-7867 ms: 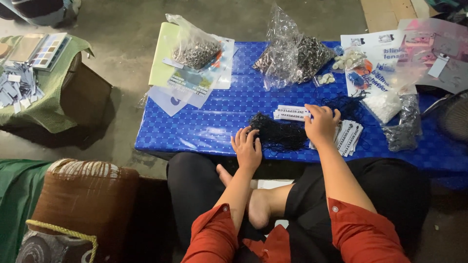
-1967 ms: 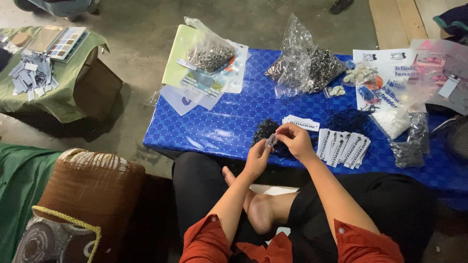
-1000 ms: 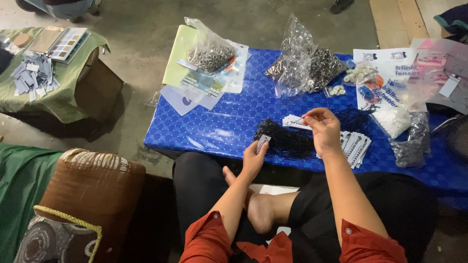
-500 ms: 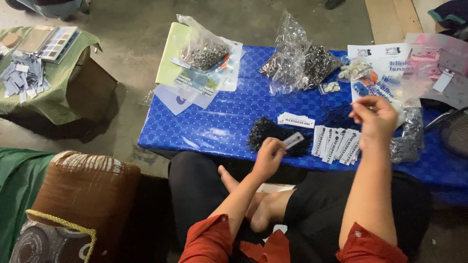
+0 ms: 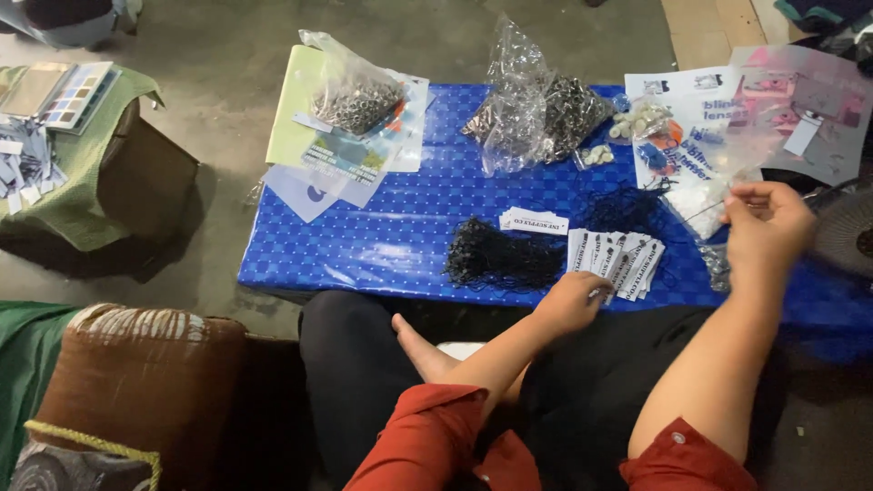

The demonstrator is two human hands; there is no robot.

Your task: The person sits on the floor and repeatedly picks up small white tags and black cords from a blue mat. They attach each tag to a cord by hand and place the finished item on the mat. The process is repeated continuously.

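Though pinched, right hand [image 5: 766,227] hides what it holds.

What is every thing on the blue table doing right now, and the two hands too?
left hand: resting on the fanned white tags
right hand: raised, fingers pinched together
black cord bundle: lying loose
clear bags of metal bits: crumpled, open or closed unclear
single white tag: lying flat
blue table: covered with supplies
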